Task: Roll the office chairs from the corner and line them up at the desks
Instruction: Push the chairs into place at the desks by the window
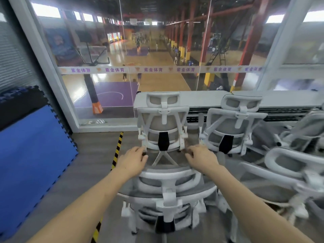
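Window: I see a big glass wall (pixel 157 50) ahead, with a basketball court far below it.
Floor: the grey floor (pixel 91 155) has a yellow and black stripe (pixel 117 149) running along it.
Mats: blue foam mats (pixel 33 155) lie on the left, with black ones behind them.
Table: a long white table (pixel 201 98) stands against the glass.
Near chair: a white and grey office chair (pixel 168 195) is right in front of me, its back to me.
Front chair: another office chair (pixel 164 123) is pushed up to the table, just past the near one.
Second chair at table: it (pixel 235 125) stands beside the front chair, on the right.
Other chairs: more chairs (pixel 294 169) crowd together on the right, blurry.
Left hand: my left hand (pixel 133 159) reaches over the near chair, fingers bent, by the front chair's left armrest. I cannot tell if it grips.
Right hand: my right hand (pixel 201 157) is the same on the right side. I cannot tell if it holds on.
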Tool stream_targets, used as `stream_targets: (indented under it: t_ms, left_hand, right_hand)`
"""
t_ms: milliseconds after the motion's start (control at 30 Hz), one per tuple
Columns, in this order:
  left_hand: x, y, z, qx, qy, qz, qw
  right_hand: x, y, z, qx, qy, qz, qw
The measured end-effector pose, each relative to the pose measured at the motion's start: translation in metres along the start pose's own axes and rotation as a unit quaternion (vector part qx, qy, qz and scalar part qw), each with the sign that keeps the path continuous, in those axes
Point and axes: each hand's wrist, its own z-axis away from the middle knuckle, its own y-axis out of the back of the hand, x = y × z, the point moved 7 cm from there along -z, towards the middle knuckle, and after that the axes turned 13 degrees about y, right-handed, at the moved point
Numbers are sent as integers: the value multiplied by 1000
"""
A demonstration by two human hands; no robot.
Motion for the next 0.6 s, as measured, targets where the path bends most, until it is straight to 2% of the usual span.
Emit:
stream_targets:
  t_ms: [133, 267, 433, 500, 600]
  left_hand:
    - [-12, -26, 43, -41, 13, 31, 999]
    - [-19, -46, 76, -42, 27, 87, 995]
    - [-30, -84, 104, -71, 89, 114, 987]
    - [-34, -106, 108, -108, 105, 78, 986]
    - [-38, -138, 109, -177, 84, -1, 981]
  right_hand:
    - [-1, -14, 57, -27, -24, -30, 999]
    - [-9, -28, 95, -49, -24, -36, 998]
    - [-7, -49, 131, -56, -29, -59, 996]
    - [1, -65, 139, -90, -39, -39, 994]
    - [13, -94, 142, -170, -28, 1, 985]
